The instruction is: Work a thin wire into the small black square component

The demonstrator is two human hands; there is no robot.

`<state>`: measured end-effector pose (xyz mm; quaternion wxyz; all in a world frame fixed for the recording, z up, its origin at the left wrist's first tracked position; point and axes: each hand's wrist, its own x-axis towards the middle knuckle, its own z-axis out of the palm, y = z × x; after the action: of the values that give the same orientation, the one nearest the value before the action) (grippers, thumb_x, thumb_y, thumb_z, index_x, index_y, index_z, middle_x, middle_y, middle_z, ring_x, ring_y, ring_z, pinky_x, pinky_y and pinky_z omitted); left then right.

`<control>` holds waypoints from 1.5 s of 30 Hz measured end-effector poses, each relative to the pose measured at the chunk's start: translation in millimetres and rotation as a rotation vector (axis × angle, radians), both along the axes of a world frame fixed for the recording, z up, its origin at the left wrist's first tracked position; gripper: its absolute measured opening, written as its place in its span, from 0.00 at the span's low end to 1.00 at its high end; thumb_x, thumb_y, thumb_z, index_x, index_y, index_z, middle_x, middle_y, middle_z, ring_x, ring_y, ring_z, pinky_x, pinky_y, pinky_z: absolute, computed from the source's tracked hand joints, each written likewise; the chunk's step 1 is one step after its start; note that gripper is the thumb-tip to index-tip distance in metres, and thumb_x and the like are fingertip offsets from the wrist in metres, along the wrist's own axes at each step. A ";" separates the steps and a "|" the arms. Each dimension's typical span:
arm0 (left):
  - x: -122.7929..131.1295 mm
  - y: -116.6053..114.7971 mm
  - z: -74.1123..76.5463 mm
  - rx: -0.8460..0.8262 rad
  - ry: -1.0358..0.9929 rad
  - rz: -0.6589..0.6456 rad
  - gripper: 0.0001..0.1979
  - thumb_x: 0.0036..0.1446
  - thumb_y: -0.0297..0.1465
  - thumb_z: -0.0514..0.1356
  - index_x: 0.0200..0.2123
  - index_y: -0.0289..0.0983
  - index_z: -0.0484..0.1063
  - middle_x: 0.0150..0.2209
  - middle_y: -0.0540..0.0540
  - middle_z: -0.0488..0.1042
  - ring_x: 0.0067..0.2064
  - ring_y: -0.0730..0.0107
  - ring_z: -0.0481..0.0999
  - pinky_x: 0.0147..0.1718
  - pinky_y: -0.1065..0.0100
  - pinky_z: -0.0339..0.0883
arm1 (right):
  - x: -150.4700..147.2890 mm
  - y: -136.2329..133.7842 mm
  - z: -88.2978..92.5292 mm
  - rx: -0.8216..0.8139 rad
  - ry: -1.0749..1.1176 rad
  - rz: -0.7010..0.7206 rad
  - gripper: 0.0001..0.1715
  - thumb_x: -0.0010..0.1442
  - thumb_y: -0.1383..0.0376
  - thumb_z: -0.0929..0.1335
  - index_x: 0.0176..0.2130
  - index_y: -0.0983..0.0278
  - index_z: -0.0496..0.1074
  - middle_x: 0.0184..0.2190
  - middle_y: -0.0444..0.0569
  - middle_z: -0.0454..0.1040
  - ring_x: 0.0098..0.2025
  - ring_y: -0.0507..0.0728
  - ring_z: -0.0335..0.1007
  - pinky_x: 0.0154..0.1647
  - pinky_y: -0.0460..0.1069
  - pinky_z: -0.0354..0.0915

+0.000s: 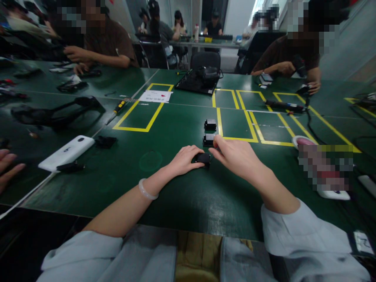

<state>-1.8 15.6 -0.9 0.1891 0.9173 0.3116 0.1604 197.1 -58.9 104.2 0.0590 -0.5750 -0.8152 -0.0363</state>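
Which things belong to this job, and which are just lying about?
Likely the job's:
near black block, at the left hand
middle black block, at the right hand
far black block

Seemingly lying about:
screwdriver
paper sheet
white device

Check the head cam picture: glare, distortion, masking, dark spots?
Head view: soft glare on the green tabletop toward its near edge; head view: wide-angle stretch, strongest in the sleeves; head view: mosaic blocks mask most of the white-rimmed object; head view: black parts by the left hand and right hand are dark, fine detail lost.
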 end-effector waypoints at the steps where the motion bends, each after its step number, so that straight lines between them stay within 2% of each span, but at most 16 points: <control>1: -0.1 0.1 -0.1 0.002 -0.001 0.000 0.19 0.61 0.44 0.60 0.50 0.40 0.68 0.47 0.44 0.71 0.49 0.58 0.70 0.48 0.59 0.61 | -0.8 0.4 -0.4 0.022 -0.035 -0.033 0.16 0.69 0.56 0.57 0.43 0.64 0.65 0.33 0.51 0.78 0.31 0.58 0.73 0.25 0.49 0.44; 4: -0.5 0.6 -0.2 0.006 -0.005 0.000 0.19 0.61 0.44 0.60 0.50 0.40 0.68 0.47 0.44 0.71 0.49 0.58 0.70 0.48 0.59 0.61 | -2.8 1.1 -1.1 0.045 -0.125 -0.107 0.21 0.69 0.53 0.55 0.42 0.64 0.66 0.30 0.53 0.78 0.30 0.60 0.75 0.25 0.50 0.42; 7: -1.1 0.8 -0.3 0.005 -0.008 -0.002 0.19 0.61 0.44 0.60 0.50 0.40 0.68 0.47 0.45 0.71 0.49 0.58 0.70 0.48 0.59 0.61 | -3.4 1.2 -0.7 0.013 -0.150 -0.126 0.21 0.70 0.54 0.54 0.43 0.64 0.67 0.30 0.54 0.78 0.30 0.61 0.75 0.24 0.50 0.42; 13: -1.0 0.2 0.0 0.004 -0.004 0.002 0.19 0.60 0.44 0.60 0.50 0.41 0.68 0.47 0.45 0.71 0.49 0.58 0.70 0.48 0.59 0.61 | -0.8 -0.8 0.3 -0.092 0.030 0.029 0.13 0.67 0.62 0.56 0.47 0.63 0.63 0.30 0.48 0.77 0.27 0.56 0.71 0.25 0.47 0.46; 19: -1.3 0.0 1.5 0.002 -0.004 0.008 0.18 0.60 0.44 0.60 0.49 0.41 0.68 0.46 0.45 0.71 0.48 0.58 0.70 0.48 0.59 0.62 | -0.6 -2.9 1.1 -0.072 0.101 0.056 0.12 0.64 0.65 0.58 0.48 0.63 0.61 0.30 0.46 0.76 0.27 0.55 0.69 0.25 0.47 0.47; 22: -1.3 0.3 1.9 -0.002 -0.005 0.004 0.19 0.60 0.44 0.60 0.49 0.40 0.68 0.46 0.45 0.72 0.48 0.58 0.70 0.48 0.59 0.61 | -1.4 -2.1 1.3 -0.057 0.095 0.046 0.10 0.66 0.62 0.58 0.45 0.63 0.63 0.31 0.46 0.76 0.28 0.55 0.70 0.25 0.47 0.47; 26: -0.9 0.8 0.8 0.001 -0.008 0.001 0.20 0.60 0.44 0.60 0.51 0.40 0.68 0.47 0.44 0.72 0.49 0.58 0.70 0.48 0.59 0.61 | -2.3 1.0 0.0 -0.015 -0.012 -0.046 0.17 0.69 0.55 0.56 0.42 0.63 0.65 0.31 0.50 0.77 0.30 0.57 0.72 0.24 0.48 0.44; 28: -0.9 0.9 -0.1 -0.002 -0.008 0.001 0.20 0.60 0.45 0.60 0.51 0.40 0.68 0.47 0.44 0.71 0.49 0.58 0.69 0.49 0.59 0.61 | -2.0 2.3 -0.4 -0.021 -0.049 -0.077 0.17 0.69 0.56 0.56 0.43 0.64 0.65 0.31 0.52 0.77 0.30 0.58 0.72 0.24 0.49 0.43; 33: -1.1 1.0 -0.9 -0.012 -0.003 0.002 0.20 0.60 0.45 0.59 0.51 0.42 0.68 0.47 0.44 0.71 0.49 0.58 0.69 0.49 0.58 0.61 | 2.3 2.8 -0.2 -0.115 0.073 0.043 0.11 0.68 0.61 0.57 0.43 0.63 0.64 0.30 0.48 0.76 0.28 0.55 0.68 0.26 0.47 0.47; 38: -1.1 -0.3 1.6 0.009 0.002 0.003 0.19 0.60 0.45 0.60 0.49 0.40 0.68 0.47 0.44 0.71 0.48 0.58 0.70 0.48 0.59 0.61 | 6.0 3.7 -3.0 -0.092 0.167 0.074 0.09 0.64 0.64 0.59 0.44 0.63 0.63 0.32 0.47 0.75 0.28 0.53 0.67 0.27 0.47 0.48; 42: -0.5 -0.2 2.3 0.009 0.009 0.000 0.19 0.61 0.44 0.60 0.49 0.40 0.68 0.46 0.44 0.71 0.48 0.58 0.70 0.48 0.59 0.61 | 4.3 3.9 -3.8 -0.043 0.116 0.026 0.09 0.66 0.61 0.60 0.43 0.63 0.64 0.33 0.49 0.76 0.31 0.55 0.70 0.26 0.48 0.47; 45: -0.2 0.3 0.9 0.004 0.007 0.002 0.19 0.61 0.45 0.59 0.50 0.41 0.68 0.47 0.44 0.71 0.48 0.57 0.70 0.48 0.59 0.62 | 2.1 4.0 -2.9 0.013 0.025 -0.074 0.16 0.68 0.55 0.57 0.42 0.63 0.65 0.31 0.50 0.77 0.30 0.57 0.72 0.24 0.48 0.45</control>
<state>-2.0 15.9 0.0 0.1858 0.9180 0.3128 0.1578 199.3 -55.0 101.3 0.0715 -0.6049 -0.7923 -0.0363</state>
